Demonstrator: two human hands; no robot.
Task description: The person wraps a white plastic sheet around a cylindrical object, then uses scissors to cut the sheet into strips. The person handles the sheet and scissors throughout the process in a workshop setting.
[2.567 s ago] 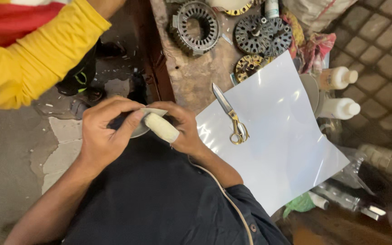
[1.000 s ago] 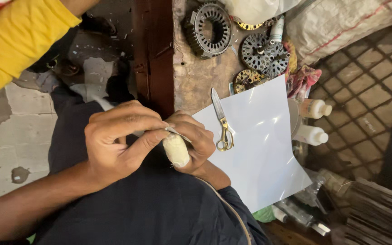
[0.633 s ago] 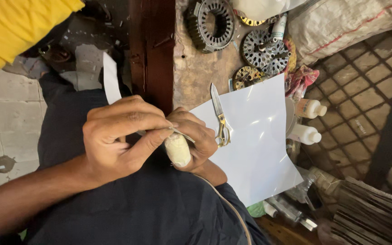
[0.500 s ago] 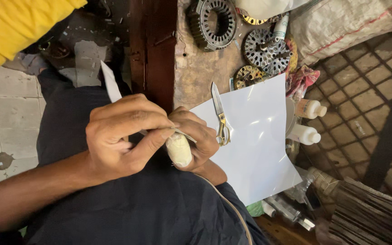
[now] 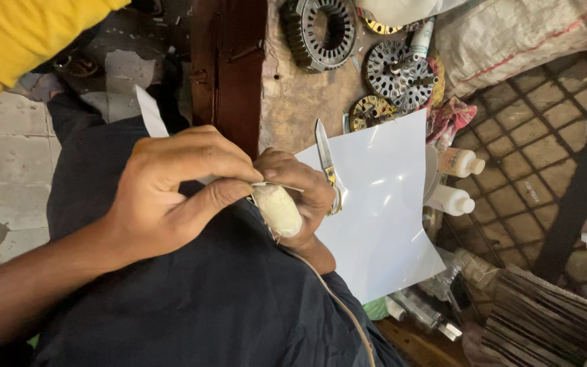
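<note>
Your left hand (image 5: 171, 190) is curled over your lap, its thumb and fingers pinched onto a thin white strip (image 5: 149, 112) whose free end sticks up past your knuckles toward the floor tiles. Your right hand (image 5: 300, 197) sits just beside it, touching it at the fingertips, and is closed around a cream-coloured roll (image 5: 276, 211) that lies tilted in its palm with one rounded end showing. Both hands rest above your dark trousers, at the near edge of the bench (image 5: 287, 102). Just beyond your right hand a white sheet (image 5: 382, 217) lies half on the bench and half overhanging it, and a pair of scissors (image 5: 327, 163) with yellowish handles lies shut on the sheet's near edge, blades pointing away from you. Farther back on the bench stand three round metal motor cores (image 5: 321, 30), one dark ring and two toothed discs close together. Two small white bottles (image 5: 453, 183) lie on their sides just past the sheet's far edge. A yellow sleeve (image 5: 22, 34) of another person reaches in at the upper left, well apart from your hands.
</note>
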